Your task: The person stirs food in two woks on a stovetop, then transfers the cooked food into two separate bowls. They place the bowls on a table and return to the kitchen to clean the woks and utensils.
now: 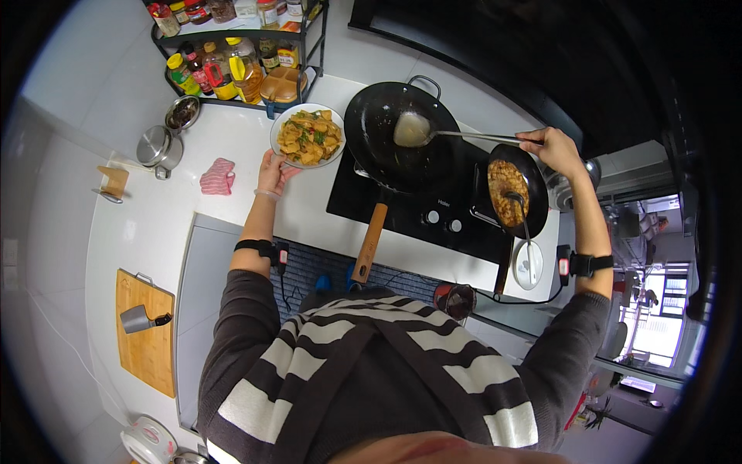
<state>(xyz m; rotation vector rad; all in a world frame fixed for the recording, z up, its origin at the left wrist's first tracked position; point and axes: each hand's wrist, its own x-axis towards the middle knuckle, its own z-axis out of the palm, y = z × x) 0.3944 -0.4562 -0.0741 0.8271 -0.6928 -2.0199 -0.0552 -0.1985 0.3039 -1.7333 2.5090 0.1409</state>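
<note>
My left hand grips the lower-left rim of a white plate. Stir-fried food with yellowish pieces and green bits fills the plate, just left of the wok. In my right hand is the long handle of a metal wok spatula. The spatula's blade rests in or just above a black wok, which holds only a little residue and has a wooden handle. Below my right hand sits a smaller black pan of chunky brown food, with a ladle in it.
Both pans stand on a black cooktop. A spice rack with bottles is at the back left. A pink striped cloth, a steel pot, and a cleaver on a wooden cutting board lie along the left counter.
</note>
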